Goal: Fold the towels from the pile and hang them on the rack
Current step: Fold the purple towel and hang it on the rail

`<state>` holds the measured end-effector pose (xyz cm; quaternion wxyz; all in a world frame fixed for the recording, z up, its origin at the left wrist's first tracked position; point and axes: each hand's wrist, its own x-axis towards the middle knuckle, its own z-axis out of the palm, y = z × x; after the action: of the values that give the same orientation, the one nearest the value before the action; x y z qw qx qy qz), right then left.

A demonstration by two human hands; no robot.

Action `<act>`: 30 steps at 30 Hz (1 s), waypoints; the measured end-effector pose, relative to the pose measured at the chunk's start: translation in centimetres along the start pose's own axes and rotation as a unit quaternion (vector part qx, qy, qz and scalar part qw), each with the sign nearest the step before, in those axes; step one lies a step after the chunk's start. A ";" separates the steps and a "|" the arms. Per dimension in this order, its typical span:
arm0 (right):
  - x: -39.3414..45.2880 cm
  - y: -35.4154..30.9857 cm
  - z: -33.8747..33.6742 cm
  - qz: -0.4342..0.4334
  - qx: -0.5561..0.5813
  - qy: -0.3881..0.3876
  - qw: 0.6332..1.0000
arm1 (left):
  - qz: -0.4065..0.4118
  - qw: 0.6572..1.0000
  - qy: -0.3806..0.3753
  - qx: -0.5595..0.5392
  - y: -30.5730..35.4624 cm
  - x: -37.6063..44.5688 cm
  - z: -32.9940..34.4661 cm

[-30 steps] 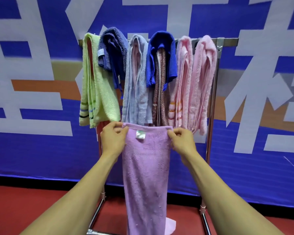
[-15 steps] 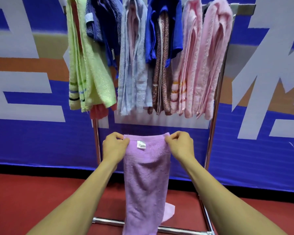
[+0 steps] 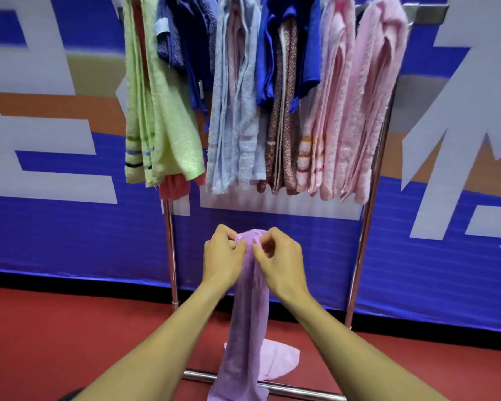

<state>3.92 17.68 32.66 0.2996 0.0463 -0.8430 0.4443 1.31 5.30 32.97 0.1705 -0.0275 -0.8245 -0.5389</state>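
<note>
A long purple towel (image 3: 248, 328) hangs straight down in front of me, doubled lengthwise into a narrow strip. My left hand (image 3: 222, 256) and my right hand (image 3: 281, 261) pinch its top edge together, fingers nearly touching. Behind them stands the metal rack (image 3: 369, 204), its top rail crowded with folded towels: a green one (image 3: 159, 117), a dark blue one (image 3: 188, 39), a light blue one (image 3: 237, 117), a royal blue one (image 3: 289, 53) over a brown one, and two pink ones (image 3: 356, 117). The pile is out of view.
A pale pink cloth (image 3: 281, 363) lies on the red floor (image 3: 55, 328) by the rack's bottom bar (image 3: 197, 376). A blue banner with large white characters (image 3: 460, 198) covers the wall behind. A red towel (image 3: 172, 186) peeks out below the green one.
My hands have come together from the towel's two top corners, folding it in half lengthwise. The view has dropped, so the rack's rail now sits at the top edge.
</note>
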 end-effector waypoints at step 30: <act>2.3 1.8 -3.7 -0.085 -0.067 -0.210 0.972 | 0.080 0.981 -0.172 -0.043 -0.9 1.4 -2.3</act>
<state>3.11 22.05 34.21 0.1547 0.1900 -0.9081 0.3397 0.42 2.65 33.48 0.0670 -0.1930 -0.8125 -0.5460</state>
